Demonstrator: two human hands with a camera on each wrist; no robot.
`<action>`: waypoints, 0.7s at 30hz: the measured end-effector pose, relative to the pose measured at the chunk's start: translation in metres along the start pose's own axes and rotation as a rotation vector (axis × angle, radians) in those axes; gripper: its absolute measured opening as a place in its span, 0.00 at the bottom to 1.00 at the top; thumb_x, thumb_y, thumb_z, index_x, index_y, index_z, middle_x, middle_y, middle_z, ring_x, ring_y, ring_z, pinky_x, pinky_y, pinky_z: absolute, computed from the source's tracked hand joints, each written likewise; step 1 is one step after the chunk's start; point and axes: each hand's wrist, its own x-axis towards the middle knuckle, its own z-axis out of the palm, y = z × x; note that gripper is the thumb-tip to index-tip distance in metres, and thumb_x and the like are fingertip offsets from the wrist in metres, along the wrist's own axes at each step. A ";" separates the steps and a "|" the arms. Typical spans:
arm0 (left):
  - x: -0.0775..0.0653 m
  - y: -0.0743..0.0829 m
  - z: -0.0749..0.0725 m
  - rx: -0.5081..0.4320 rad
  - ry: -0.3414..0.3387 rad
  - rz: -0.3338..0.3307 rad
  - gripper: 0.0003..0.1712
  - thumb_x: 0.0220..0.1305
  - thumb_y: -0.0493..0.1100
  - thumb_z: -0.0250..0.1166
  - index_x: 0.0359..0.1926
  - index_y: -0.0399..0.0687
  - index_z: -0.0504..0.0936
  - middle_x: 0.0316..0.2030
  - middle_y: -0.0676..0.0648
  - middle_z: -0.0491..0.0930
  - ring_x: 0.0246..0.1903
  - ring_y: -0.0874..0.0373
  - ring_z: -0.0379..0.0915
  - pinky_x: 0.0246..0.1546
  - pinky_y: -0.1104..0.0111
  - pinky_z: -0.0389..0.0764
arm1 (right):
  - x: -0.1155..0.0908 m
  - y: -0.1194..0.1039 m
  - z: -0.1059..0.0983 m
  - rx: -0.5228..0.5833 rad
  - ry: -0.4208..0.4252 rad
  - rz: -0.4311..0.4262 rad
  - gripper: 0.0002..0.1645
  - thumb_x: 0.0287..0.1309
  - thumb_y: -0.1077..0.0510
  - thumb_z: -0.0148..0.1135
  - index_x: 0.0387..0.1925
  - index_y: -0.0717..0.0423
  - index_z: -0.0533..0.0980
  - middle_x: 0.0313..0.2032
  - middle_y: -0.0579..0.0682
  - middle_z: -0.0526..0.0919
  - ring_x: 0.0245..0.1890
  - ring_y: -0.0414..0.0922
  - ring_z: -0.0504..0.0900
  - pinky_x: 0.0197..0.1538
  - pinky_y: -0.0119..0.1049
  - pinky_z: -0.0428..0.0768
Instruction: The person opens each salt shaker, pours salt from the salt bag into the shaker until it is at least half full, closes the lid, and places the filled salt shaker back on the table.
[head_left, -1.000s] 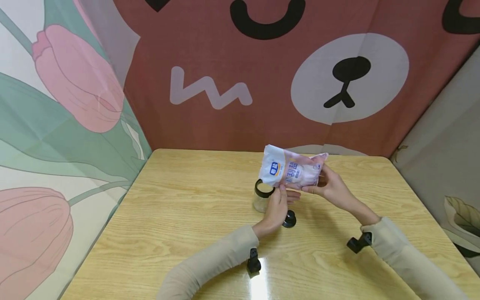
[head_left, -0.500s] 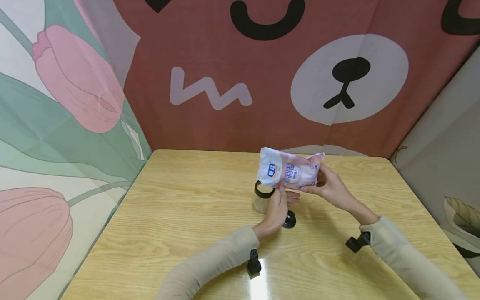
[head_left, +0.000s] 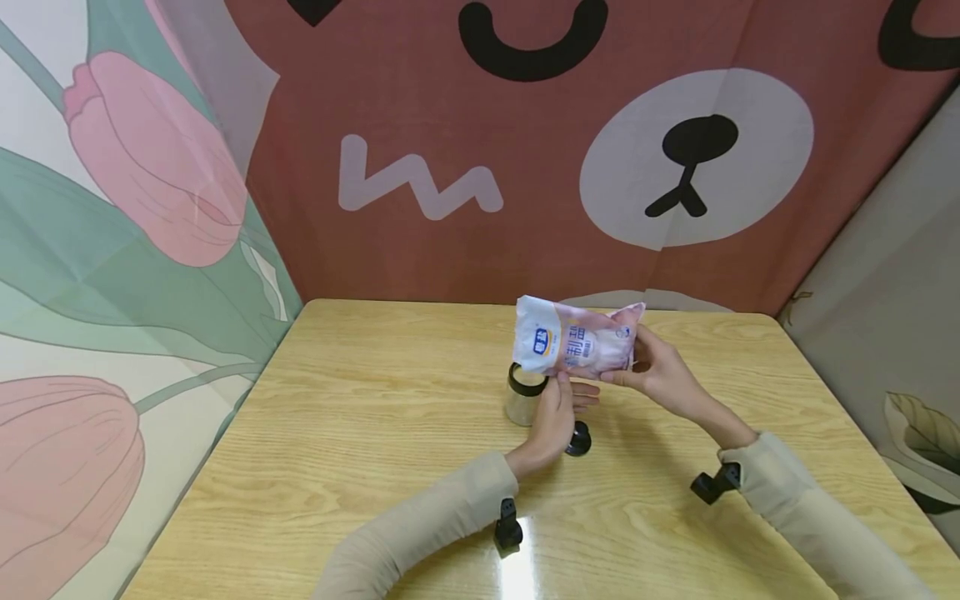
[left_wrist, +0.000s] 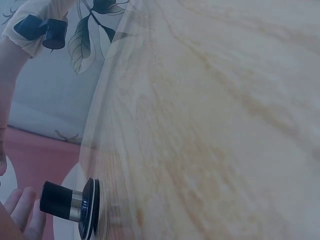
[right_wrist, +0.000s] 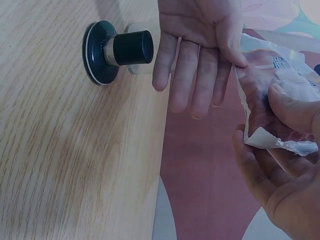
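Note:
A pink and white bag of salt [head_left: 577, 337] is held up sideways above the table, its left end overlapping the mouth of a glass jar [head_left: 520, 408] with a black rim. My right hand [head_left: 666, 379] grips the bag's right end, thumb on the near face and fingers beneath. In the right wrist view a ragged white edge of the bag [right_wrist: 262, 139] shows by those fingers. My left hand [head_left: 553, 421] touches the bag's lower edge with its thumb, its other fingers extended straight beside the jar. A black lid with a knob [head_left: 578, 439] lies close to the left hand.
The wooden table [head_left: 360, 400] spreads around the jar. A printed cloth backdrop [head_left: 420, 250] hangs along its far edge, with more cloth at both sides. Small black cameras sit on the left sleeve [head_left: 508, 525] and right sleeve [head_left: 716, 483].
The bag and my right hand have shifted slightly left, and the bag's left end sits a little lower. My left hand, the jar and the lid stay in place.

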 end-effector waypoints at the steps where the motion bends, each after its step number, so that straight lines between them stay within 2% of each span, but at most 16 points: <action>1: 0.000 0.000 0.000 0.000 0.000 -0.001 0.29 0.82 0.49 0.27 0.55 0.33 0.70 0.45 0.35 0.82 0.45 0.43 0.82 0.47 0.54 0.82 | 0.000 0.000 0.000 -0.002 0.001 0.000 0.38 0.52 0.70 0.73 0.63 0.65 0.66 0.46 0.62 0.79 0.37 0.44 0.84 0.36 0.34 0.84; 21: 0.002 0.001 0.000 0.023 0.000 0.004 0.31 0.82 0.49 0.27 0.53 0.32 0.72 0.43 0.36 0.83 0.43 0.44 0.83 0.46 0.55 0.83 | -0.001 -0.003 -0.001 -0.044 0.015 -0.044 0.40 0.50 0.72 0.73 0.64 0.64 0.65 0.45 0.59 0.79 0.35 0.44 0.83 0.34 0.34 0.83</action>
